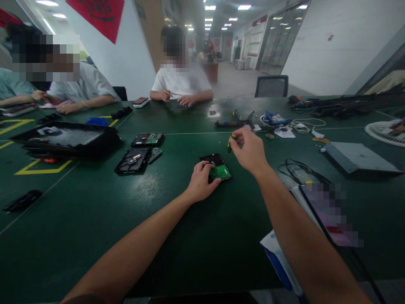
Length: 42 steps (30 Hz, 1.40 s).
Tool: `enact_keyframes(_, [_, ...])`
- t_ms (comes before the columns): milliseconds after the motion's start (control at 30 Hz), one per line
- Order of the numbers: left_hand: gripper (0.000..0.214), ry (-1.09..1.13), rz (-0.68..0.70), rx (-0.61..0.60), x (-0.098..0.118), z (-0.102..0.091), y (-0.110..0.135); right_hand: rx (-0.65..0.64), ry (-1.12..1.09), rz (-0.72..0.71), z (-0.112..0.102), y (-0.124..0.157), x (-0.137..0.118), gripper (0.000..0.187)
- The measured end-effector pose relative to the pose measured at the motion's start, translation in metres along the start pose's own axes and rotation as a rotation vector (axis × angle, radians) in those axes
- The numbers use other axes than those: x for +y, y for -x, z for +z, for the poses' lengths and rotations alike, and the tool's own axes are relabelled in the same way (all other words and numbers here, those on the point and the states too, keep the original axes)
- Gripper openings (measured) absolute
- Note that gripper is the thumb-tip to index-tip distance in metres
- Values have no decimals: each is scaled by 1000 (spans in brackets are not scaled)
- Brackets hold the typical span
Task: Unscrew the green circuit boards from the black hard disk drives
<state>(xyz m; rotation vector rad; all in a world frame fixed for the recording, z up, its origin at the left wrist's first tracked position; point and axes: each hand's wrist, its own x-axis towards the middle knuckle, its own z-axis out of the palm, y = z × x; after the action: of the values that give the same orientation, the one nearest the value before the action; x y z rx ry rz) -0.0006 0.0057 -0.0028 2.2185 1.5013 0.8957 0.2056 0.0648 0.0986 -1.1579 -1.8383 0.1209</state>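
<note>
A hard drive with a green circuit board and a black part lies on the green table in front of me. My left hand grips it from the left, thumb along the near edge and fingers over the top. Between the fingertips of my right hand is a small yellow and black screwdriver, held upright. Its thin shaft points down at the drive's right side; whether the tip touches a screw is too small to tell.
Left of the drive lie two more drives and a loose circuit board. A black tray stands further left. On the right are a metal box, a phone-like screen, cables and a fan grille. Several people sit opposite.
</note>
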Motion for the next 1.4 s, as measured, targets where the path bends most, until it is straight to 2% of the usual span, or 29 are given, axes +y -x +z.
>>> enact_keyframes(267, [50, -2, 4, -9, -1, -1, 0, -12, 55, -60, -2, 0, -3, 16])
enact_keyframes(500, [50, 0, 0, -10, 0, -1, 0, 16, 16, 9, 1, 0, 4, 12])
enact_keyframes(767, [51, -3, 1, -15, 0, -2, 0, -1, 53, -63, -3, 1, -3, 16])
enact_keyframes(1000, [51, -9, -3, -11, -3, 1, -1, 48, 44, -2, 1, 0, 1, 13])
enact_keyframes(1200, [51, -1, 7, -11, -3, 1, -1, 29, 118, -50, -3, 2, -4, 9])
enact_keyframes(1400, [51, 3, -4, -18, -1, -1, 0, 20, 96, -49, 0, 2, 0, 13])
